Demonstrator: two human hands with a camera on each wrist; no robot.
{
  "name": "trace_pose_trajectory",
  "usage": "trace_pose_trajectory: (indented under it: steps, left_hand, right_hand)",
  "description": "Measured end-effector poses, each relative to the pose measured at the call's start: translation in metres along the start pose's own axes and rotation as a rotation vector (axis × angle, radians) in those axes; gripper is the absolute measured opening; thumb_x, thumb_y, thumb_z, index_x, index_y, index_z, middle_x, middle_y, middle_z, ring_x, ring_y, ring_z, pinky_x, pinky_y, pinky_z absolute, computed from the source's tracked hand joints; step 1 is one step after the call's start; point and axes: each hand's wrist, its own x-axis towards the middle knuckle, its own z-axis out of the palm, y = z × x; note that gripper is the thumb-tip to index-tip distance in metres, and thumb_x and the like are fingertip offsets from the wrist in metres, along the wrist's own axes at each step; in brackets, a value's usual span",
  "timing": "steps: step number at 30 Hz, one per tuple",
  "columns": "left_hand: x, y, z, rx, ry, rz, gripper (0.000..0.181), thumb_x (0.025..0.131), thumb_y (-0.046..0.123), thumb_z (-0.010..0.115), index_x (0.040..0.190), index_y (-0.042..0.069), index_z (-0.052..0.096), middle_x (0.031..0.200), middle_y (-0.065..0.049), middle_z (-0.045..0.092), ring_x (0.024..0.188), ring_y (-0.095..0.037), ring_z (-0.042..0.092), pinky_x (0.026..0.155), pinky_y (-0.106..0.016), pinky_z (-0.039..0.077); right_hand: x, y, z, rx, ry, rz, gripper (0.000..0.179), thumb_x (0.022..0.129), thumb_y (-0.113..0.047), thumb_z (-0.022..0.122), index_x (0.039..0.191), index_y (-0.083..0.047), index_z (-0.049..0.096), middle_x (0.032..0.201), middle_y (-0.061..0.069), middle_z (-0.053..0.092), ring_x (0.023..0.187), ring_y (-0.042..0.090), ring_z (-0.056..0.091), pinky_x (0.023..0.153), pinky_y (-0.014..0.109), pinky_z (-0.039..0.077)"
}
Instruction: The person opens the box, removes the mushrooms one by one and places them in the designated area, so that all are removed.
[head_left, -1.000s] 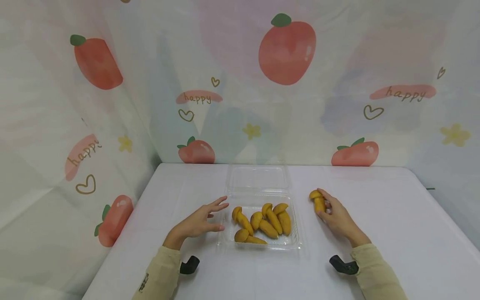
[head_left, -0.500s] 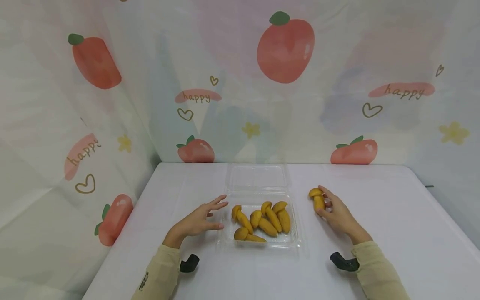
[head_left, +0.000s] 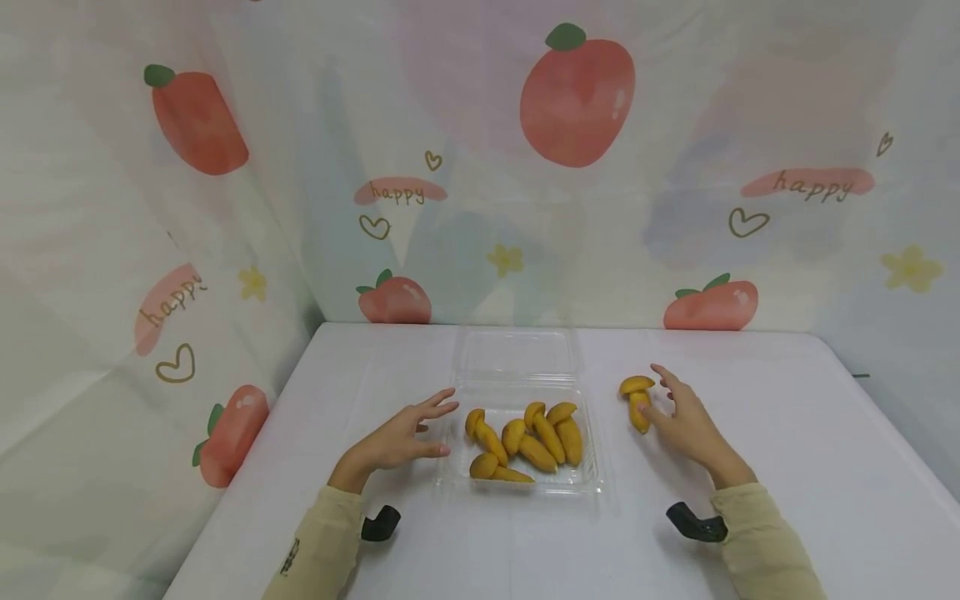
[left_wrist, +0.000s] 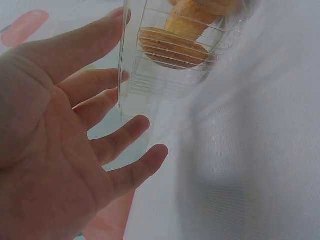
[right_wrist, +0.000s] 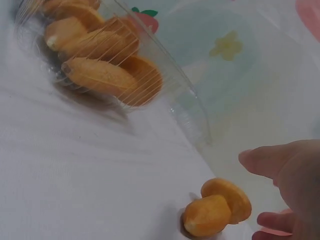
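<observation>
White table (head_left: 570,550); pastel backdrop (head_left: 600,250) behind and at left, printed with red fruits (head_left: 577,104), yellow flowers (head_left: 911,269).

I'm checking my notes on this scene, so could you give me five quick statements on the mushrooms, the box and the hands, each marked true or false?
1. Five mushrooms lie in the clear box. True.
2. The box is closed. False: its lid is open, on the far side.
3. A lone mushroom is on the table to the right of the box, near the right hand. True.
4. The right hand is gripping the lone mushroom. False: the right wrist view shows a gap between them.
5. The left hand is beside the left side of the box, fingers spread. True.
</observation>
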Motion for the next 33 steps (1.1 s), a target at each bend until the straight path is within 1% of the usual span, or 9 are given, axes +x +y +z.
trace_pose_trajectory:
  steps: [6, 11, 17, 19, 23, 25, 29, 33]
  left_hand:
    - [0.001, -0.002, 0.0, 0.005, 0.002, 0.005, 0.071, 0.093, 0.011, 0.073, 0.154, -0.001, 0.038, 0.17, -0.017, 0.017, 0.155, -0.041, 0.023, 0.114, -0.064, 0.039]
    - [0.002, -0.003, -0.001, 0.004, 0.001, 0.007, 0.072, 0.093, 0.012, 0.073, 0.154, 0.0, 0.039, 0.17, -0.016, 0.017, 0.155, -0.04, 0.023, 0.114, -0.063, 0.039]
    - [0.0, -0.002, -0.001, -0.001, 0.0, 0.004, 0.07, 0.093, 0.011, 0.072, 0.154, -0.001, 0.039, 0.17, -0.016, 0.017, 0.155, -0.04, 0.022, 0.115, -0.064, 0.038]
    - [0.0, -0.001, -0.001, -0.002, 0.0, 0.003, 0.07, 0.094, 0.011, 0.072, 0.154, -0.001, 0.038, 0.17, -0.016, 0.017, 0.155, -0.04, 0.022, 0.115, -0.064, 0.037]
    - [-0.001, 0.0, 0.0, -0.003, -0.001, 0.001, 0.07, 0.094, 0.012, 0.071, 0.154, -0.001, 0.038, 0.17, -0.017, 0.017, 0.155, -0.041, 0.021, 0.115, -0.064, 0.037]
    - [-0.002, 0.0, 0.0, -0.002, -0.003, -0.001, 0.069, 0.094, 0.012, 0.071, 0.154, -0.001, 0.038, 0.17, -0.017, 0.017, 0.155, -0.041, 0.022, 0.115, -0.064, 0.037]
    - [-0.003, 0.002, -0.001, 0.006, -0.007, -0.002, 0.07, 0.094, 0.012, 0.071, 0.154, -0.001, 0.038, 0.17, -0.016, 0.017, 0.155, -0.041, 0.022, 0.115, -0.065, 0.037]
    - [-0.002, 0.001, -0.002, 0.021, 0.005, 0.006, 0.07, 0.093, 0.013, 0.072, 0.154, 0.0, 0.039, 0.17, -0.016, 0.018, 0.155, -0.041, 0.023, 0.115, -0.065, 0.038]
  right_hand:
    - [-0.002, -0.013, -0.003, 0.024, 0.048, -0.058, 0.071, 0.1, -0.019, 0.062, 0.157, 0.003, 0.025, 0.147, 0.041, 0.037, 0.132, 0.059, 0.038, 0.098, 0.075, 0.043]
    - [-0.006, -0.028, -0.004, 0.037, 0.069, -0.106, 0.07, 0.1, -0.019, 0.063, 0.157, 0.001, 0.026, 0.15, 0.036, 0.037, 0.133, 0.055, 0.038, 0.099, 0.074, 0.044]
    - [-0.012, -0.048, -0.001, 0.049, 0.04, -0.117, 0.07, 0.101, -0.023, 0.061, 0.158, -0.004, 0.026, 0.15, 0.033, 0.038, 0.135, 0.052, 0.039, 0.104, 0.072, 0.042]
    - [-0.013, -0.053, 0.001, 0.055, 0.025, -0.121, 0.07, 0.101, -0.024, 0.061, 0.159, -0.006, 0.026, 0.149, 0.032, 0.04, 0.136, 0.052, 0.038, 0.107, 0.074, 0.039]
    - [-0.016, -0.06, 0.008, 0.063, 0.014, -0.151, 0.07, 0.1, -0.02, 0.064, 0.158, -0.006, 0.028, 0.147, 0.03, 0.043, 0.137, 0.051, 0.039, 0.111, 0.075, 0.032]
    - [-0.017, -0.064, 0.012, 0.067, 0.015, -0.175, 0.07, 0.098, -0.017, 0.066, 0.157, -0.004, 0.03, 0.147, 0.03, 0.043, 0.134, 0.05, 0.041, 0.11, 0.074, 0.034]
    - [-0.02, -0.072, 0.019, 0.078, 0.014, -0.223, 0.069, 0.097, -0.014, 0.067, 0.156, -0.002, 0.032, 0.148, 0.031, 0.042, 0.129, 0.051, 0.046, 0.103, 0.07, 0.043]
    - [-0.021, -0.082, 0.026, 0.087, 0.018, -0.26, 0.068, 0.097, -0.014, 0.067, 0.155, -0.004, 0.033, 0.152, 0.028, 0.041, 0.134, 0.051, 0.043, 0.101, 0.068, 0.046]
